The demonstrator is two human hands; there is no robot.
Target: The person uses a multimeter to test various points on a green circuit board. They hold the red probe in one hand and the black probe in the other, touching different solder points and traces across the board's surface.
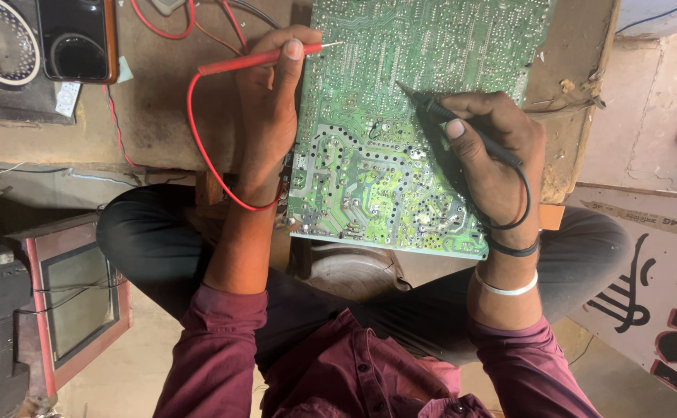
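Observation:
A large green circuit board (400,116) lies solder side up on a low wooden bench (160,116). My left hand (265,108) grips a red test probe (246,60), its metal tip touching the board's upper left part. A red lead (199,147) loops from it around my wrist. My right hand (493,155) holds a black test probe (431,107), its tip resting on the board near the middle. The black lead (526,201) curls down past my right wrist.
A dark meter-like device (75,39) and a round ring light (2,39) sit at the bench's far left. A small framed screen (75,302) stands on the floor at left. A painted sign board (663,294) lies at right. My crossed legs (160,248) are below the bench.

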